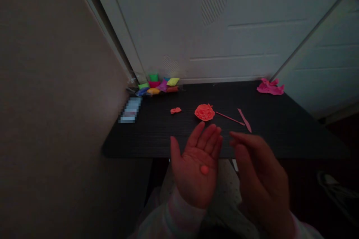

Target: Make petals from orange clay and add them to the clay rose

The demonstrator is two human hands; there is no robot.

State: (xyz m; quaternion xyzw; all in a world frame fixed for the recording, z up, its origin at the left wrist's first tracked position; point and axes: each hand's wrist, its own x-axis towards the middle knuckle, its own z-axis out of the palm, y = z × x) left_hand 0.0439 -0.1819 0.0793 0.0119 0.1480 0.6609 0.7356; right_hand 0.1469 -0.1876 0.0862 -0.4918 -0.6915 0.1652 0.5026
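My left hand (196, 168) is palm up with its fingers stretched out. On the palm lies a small coral ball of modelling clay (204, 170). To its right, my right hand (260, 171) has thumb and fingers drawn together in a pinch, apart from the ball; whether anything is between the fingertips is hidden. Just beyond my left fingertips sits a coral clay piece with ruffled, petal-like layers (205, 112). A smaller coral clay bow-like piece (175, 110) lies to its left. On its right are a thin pink stick tool (230, 118) and a flat pink modelling knife (245, 120).
Several colourful clay packets (157, 86) are piled at the back left of the dark table (146, 134). Near them lies a blurred-out pale rectangle (130, 110). A crumpled bright pink piece (270, 87) is at the back right. White panels (238, 41) stand behind; a wall (56, 101) is at left.
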